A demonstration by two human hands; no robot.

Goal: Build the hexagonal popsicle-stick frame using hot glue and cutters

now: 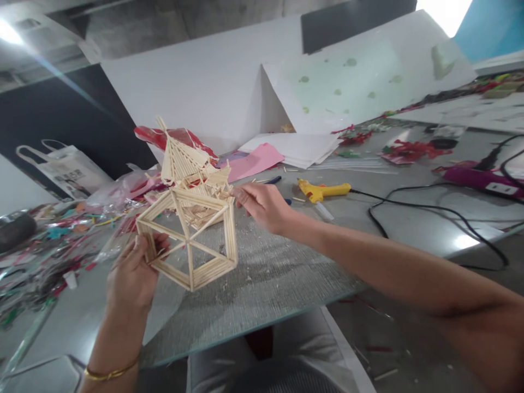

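holding the stick frame (188, 239) between left hand (133, 268), gripping its side, and right hand (265, 206), by its upper corner — can't tell if pinching — likely a positioning step; next calls for steadiness.

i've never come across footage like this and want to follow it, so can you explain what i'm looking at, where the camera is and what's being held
There is no machine here: a person works with two bare hands. The single picture comes from a camera worn on their head, looking forward and down.

The left hand holds one side of a six-sided frame made of thin pale sticks, with spokes meeting in the middle. The right hand is at its upper right corner; whether it grips the frame is unclear. Just behind is a peaked stick structure, perhaps joined to the frame; I can't tell.

On the grey table lie a yellow glue gun with a black cord, a pink sheet and, to the left, a jumble of colourful scraps.
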